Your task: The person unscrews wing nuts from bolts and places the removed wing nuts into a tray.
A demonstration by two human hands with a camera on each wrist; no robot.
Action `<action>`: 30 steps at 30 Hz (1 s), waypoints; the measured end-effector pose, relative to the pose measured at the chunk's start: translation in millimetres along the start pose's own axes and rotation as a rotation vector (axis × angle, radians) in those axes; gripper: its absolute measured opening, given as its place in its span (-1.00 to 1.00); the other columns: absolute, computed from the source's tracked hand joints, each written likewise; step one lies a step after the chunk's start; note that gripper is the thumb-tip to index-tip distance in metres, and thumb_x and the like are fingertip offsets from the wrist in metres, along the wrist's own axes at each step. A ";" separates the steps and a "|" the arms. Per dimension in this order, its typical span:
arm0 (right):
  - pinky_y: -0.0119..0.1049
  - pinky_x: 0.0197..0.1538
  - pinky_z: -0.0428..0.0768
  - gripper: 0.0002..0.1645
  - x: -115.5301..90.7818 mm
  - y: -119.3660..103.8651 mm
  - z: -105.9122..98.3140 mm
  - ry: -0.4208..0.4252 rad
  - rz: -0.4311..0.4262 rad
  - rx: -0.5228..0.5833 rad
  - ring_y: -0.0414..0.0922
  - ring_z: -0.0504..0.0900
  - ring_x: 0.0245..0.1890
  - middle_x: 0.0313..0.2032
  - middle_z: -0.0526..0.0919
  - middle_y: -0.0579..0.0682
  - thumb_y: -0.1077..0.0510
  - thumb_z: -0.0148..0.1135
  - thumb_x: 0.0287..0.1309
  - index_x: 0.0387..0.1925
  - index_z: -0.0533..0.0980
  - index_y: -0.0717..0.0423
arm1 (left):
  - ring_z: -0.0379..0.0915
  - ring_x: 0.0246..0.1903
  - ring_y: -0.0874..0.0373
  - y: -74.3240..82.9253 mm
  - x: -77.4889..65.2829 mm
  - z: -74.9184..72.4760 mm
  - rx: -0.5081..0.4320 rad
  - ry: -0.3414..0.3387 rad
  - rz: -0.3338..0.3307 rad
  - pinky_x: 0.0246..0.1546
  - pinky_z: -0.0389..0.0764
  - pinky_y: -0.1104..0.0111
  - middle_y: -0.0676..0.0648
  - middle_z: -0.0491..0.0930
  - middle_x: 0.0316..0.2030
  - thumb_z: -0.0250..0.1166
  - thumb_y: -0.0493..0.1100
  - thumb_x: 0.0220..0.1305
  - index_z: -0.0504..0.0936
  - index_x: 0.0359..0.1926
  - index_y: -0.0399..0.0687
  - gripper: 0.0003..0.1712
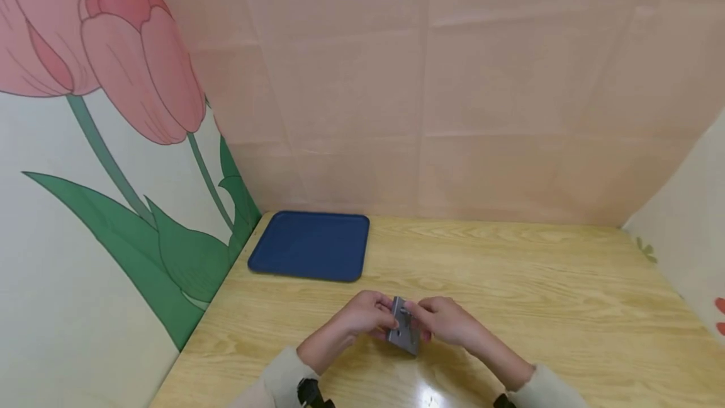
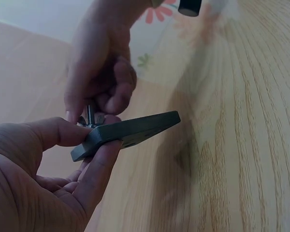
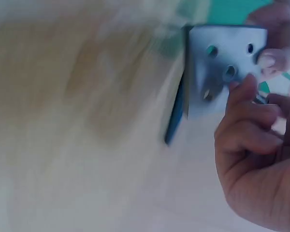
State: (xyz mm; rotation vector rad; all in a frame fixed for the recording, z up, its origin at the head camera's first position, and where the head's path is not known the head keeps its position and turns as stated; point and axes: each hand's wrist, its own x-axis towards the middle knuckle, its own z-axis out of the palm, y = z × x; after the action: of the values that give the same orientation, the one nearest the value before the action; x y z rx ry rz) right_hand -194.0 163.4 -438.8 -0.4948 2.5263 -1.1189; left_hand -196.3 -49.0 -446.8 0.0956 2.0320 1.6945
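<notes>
A flat grey metal plate (image 1: pixel 404 337) with several round holes is held tilted above the table, in front of me. My left hand (image 1: pixel 362 315) pinches one end of it between thumb and fingers. From the plate's upper face in the left wrist view rises a threaded bolt (image 2: pixel 90 115) carrying a wing nut (image 2: pixel 100 119). The thumb and fingers of my right hand (image 1: pixel 447 321) pinch around that wing nut, partly covering it. In the right wrist view the holed face of the plate (image 3: pixel 222 72) shows, with a right fingertip close to one hole.
Beyond the hands, a blue tray (image 1: pixel 311 244) lies at the back left of the wood-grain table (image 1: pixel 510 282). A pinkish cloth (image 1: pixel 425 93) hangs behind the table. To the left stands a wall with painted tulips (image 1: pixel 141 68), and a pale wall borders the right side.
</notes>
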 end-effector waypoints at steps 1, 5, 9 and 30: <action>-0.43 -0.63 0.23 -0.44 0.7 0.3 -0.6 0.028 -0.063 -0.108 -0.31 0.26 -0.72 -0.66 0.52 -0.18 -0.26 0.00 0.48 -0.45 0.58 0.03 | 0.65 -0.36 0.03 0.4 0.8 0.3 -0.002 0.003 -0.001 -0.33 0.73 0.13 -0.15 0.66 -0.31 0.37 -0.41 0.13 0.61 -0.06 -0.32 -0.69; -0.45 -0.64 0.28 -0.61 1.0 2.5 -2.0 0.190 -0.341 -0.585 -0.36 0.29 -0.69 -0.66 0.41 -0.27 -0.17 0.20 0.38 -0.48 0.49 -0.05 | 0.65 -0.36 0.03 1.7 4.8 2.2 -0.012 0.010 -0.002 -0.33 0.73 0.14 -0.15 0.66 -0.31 0.35 -0.43 0.12 0.60 -0.06 -0.34 -0.68; -0.49 -0.67 0.29 -0.65 0.5 6.5 -4.4 0.338 -0.569 -0.879 -0.34 0.33 -0.66 -0.62 0.47 -0.22 -0.10 0.42 0.18 -0.43 0.49 0.01 | 0.65 -0.37 0.05 2.5 9.0 4.5 -0.014 0.015 -0.005 -0.35 0.73 0.17 -0.15 0.66 -0.32 0.34 -0.44 0.12 0.60 -0.06 -0.35 -0.69; -0.43 -0.61 0.38 -0.57 1.6 5.6 -13.1 0.260 -0.271 -0.456 -0.30 0.43 -0.67 -0.62 0.55 -0.21 -0.19 0.12 0.44 -0.33 0.62 0.05 | 0.64 -0.36 0.04 8.4 11.1 6.2 -0.004 0.035 -0.008 -0.36 0.73 0.17 -0.15 0.65 -0.31 0.36 -0.42 0.13 0.60 -0.05 -0.34 -0.68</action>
State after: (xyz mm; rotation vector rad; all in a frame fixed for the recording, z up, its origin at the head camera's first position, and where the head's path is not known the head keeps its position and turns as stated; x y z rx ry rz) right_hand -202.1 174.6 -435.0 -0.8800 3.0282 -0.7156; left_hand -205.6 -37.6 -443.1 0.0569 2.0508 1.7068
